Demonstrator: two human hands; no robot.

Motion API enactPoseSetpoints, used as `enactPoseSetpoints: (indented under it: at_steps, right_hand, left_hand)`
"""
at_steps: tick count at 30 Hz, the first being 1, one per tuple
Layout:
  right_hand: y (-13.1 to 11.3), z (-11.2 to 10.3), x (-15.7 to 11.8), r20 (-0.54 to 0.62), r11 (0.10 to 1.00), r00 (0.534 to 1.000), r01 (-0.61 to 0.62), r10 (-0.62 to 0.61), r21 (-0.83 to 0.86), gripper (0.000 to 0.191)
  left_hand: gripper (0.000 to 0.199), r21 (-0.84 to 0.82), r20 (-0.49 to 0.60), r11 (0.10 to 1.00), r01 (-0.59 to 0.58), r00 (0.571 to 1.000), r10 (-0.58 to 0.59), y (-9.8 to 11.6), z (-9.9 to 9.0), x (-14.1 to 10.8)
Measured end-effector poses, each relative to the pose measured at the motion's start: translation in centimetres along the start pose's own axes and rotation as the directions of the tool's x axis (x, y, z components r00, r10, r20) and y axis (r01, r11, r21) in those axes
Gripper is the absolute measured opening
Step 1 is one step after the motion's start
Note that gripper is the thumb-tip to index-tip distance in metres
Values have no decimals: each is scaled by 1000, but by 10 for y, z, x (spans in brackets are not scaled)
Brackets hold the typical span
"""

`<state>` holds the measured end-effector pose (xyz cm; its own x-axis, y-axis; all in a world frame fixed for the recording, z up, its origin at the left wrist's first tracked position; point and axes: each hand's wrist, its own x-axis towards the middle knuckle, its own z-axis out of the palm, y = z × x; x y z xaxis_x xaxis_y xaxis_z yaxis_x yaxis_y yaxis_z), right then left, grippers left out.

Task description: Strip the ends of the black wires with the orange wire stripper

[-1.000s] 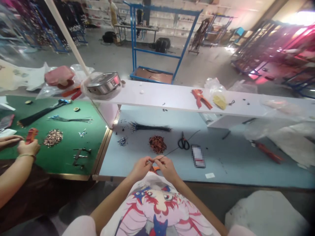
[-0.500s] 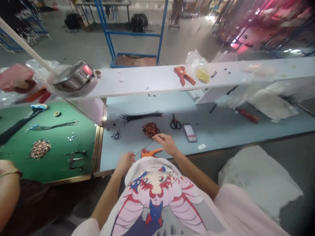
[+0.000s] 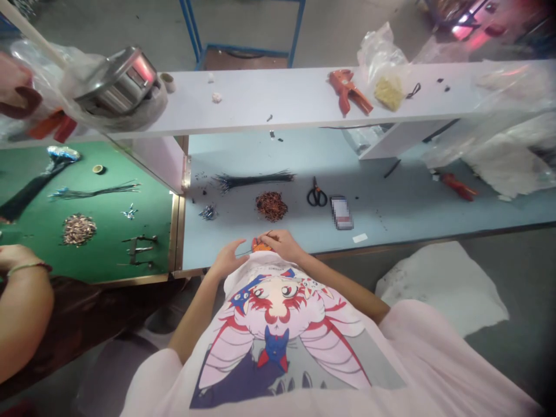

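My left hand is at the table's near edge, thumb and forefinger spread apart. A thin dark wire runs between my two hands. My right hand is closed, its fingertips pinching the wire above an orange-handled hand tool, which my shirt and hand partly cover. Beyond my hands lies a pile of small copper-coloured pieces. Behind that pile is a bundle of dark wires, with a small heap of blue and silver bits to its left front.
Black-handled scissors and a phone lie to the right. A white shelf spans the back, carrying orange pliers and a metal pot. At the left, a co-worker's arm rests by the green mat.
My right hand has come down and nearer, from beside the copper pile to over the orange tool. The fingers of my left hand have spread. The view has tilted downward.
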<state>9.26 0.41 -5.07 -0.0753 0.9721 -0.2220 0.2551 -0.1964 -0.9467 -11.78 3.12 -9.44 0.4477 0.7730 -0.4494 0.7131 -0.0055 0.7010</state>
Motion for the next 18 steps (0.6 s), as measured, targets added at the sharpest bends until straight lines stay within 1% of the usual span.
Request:
enactPoseSetpoints:
  at_steps: [1,2,3,4,5,6,7,9,11,13,15,17,18]
  right_hand:
    - [0,3,-1,27,1000,1000,11,-11,-21,28]
    - [0,6,-1,46,999,999,23,-21,-41,29]
    - [-1,7,-1,49,998,998,33,-30,-60,29]
    - [-1,8,-1,43,996,998,41,-37,-75,30]
    - [-2,8,0,27,996,999,46,-44,-83,30]
    - [-3,7,0,12,995,999,51,-50,-84,31]
    - [-4,6,1,0,996,999,52,-52,-78,31]
    - [-5,2,3,-9,999,999,32,-32,-38,31]
    - [-6,-2,4,-5,1000,1000,3,-3,9,31]
    - [-5,-3,4,-4,1000,1000,-1,1,17,31]
    - [-2,-1,4,-7,999,999,33,-33,-22,30]
    - [1,2,3,-25,995,997,72,-74,-69,28]
    - [4,5,3,-32,992,995,90,-93,-92,26]
  left_hand:
    - [57,-105,29,991,-78,996,82,10,2,1]
    - [59,-293,44,944,-153,984,174,19,5,2]
    - [58,-455,45,871,-186,972,231,28,8,3]
    - [56,-567,33,803,-183,969,244,35,10,5]
    - [53,-637,16,753,-162,975,224,41,13,7]
    - [49,-662,4,737,-135,983,183,45,15,9]
    - [44,-660,-13,742,-115,990,143,47,16,11]
    - [35,-610,-43,784,-115,993,112,47,17,14]
    - [30,-554,-63,820,-143,990,130,45,17,16]
    - [30,-537,-55,828,-161,986,156,43,16,16]
    - [32,-563,-28,811,-156,985,171,42,16,16]
    - [26,-576,-18,806,-140,987,159,42,18,17]
    - [20,-569,-33,812,-133,990,138,42,20,18]
